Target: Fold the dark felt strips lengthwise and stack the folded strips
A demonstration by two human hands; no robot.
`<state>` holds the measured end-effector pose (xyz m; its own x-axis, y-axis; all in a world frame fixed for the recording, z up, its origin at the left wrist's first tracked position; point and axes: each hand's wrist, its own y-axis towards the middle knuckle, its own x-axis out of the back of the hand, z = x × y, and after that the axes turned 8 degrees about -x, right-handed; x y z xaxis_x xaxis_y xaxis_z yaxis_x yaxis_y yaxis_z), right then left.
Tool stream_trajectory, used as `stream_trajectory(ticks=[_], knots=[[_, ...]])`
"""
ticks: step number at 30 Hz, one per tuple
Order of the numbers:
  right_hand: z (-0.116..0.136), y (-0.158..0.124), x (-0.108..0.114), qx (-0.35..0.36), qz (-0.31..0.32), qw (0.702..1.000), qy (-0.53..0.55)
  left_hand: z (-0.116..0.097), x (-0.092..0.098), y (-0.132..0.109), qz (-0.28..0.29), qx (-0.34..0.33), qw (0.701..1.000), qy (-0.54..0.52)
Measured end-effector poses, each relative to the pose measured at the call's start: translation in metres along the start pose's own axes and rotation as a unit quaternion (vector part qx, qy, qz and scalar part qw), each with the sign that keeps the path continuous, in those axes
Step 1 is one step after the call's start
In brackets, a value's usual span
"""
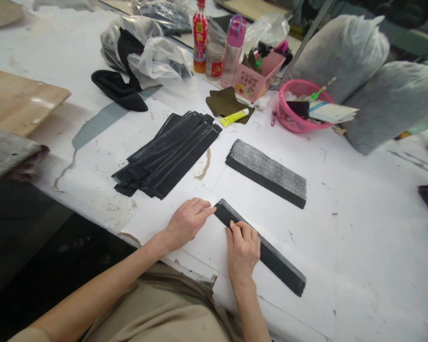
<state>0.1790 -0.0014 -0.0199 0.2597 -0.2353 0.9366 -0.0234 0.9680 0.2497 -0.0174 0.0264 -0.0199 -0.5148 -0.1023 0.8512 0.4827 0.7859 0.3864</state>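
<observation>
Left hand (pixel 189 222) and right hand (pixel 244 247) pinch the near black strip (pixel 280 266) (apparently folding its edge); even pressure seems needed next.

Bare left forearm (pixel 103 286) slants inward, left hand (pixel 189 221) extended, while the right hand (pixel 244 249) curls its fingers (pixel 237 231)

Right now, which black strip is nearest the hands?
The narrow black strip with the right hand on it; the wider grey-topped piece and the fanned black pile lie untouched, farther off.
</observation>
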Motion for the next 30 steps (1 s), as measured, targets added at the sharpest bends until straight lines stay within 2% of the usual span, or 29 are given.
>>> stream_trajectory(ticks=[4, 6, 10, 15, 21, 24, 30], knots=[[-0.006, -0.004, 0.001, 0.024, 0.013, 1.000, -0.009, -0.009, -0.005, 0.013, 0.050, -0.089, 0.993, 0.060], [-0.015, -0.010, 0.002, 0.041, 0.018, 0.999, -0.002, -0.012, -0.009, 0.017, 0.062, -0.110, 0.988, 0.084], [-0.044, -0.028, 0.011, 0.035, 0.017, 0.999, 0.006, -0.013, -0.013, 0.019, 0.052, -0.109, 0.988, 0.099], [-0.083, -0.061, 0.032, -0.041, -0.006, 0.999, -0.026, -0.015, -0.017, 0.025, 0.022, -0.082, 0.992, 0.089], [-0.117, -0.089, 0.054, -0.129, -0.052, 0.986, -0.097, -0.013, -0.021, 0.033, 0.028, -0.059, 0.995, 0.079], [-0.117, -0.091, 0.060, -0.143, -0.054, 0.982, -0.110, -0.008, -0.021, 0.036, 0.034, -0.065, 0.995, 0.070], [-0.097, -0.098, 0.071, -0.124, 0.008, 0.982, -0.142, 0.007, -0.018, 0.046, 0.054, -0.112, 0.990, 0.070]])
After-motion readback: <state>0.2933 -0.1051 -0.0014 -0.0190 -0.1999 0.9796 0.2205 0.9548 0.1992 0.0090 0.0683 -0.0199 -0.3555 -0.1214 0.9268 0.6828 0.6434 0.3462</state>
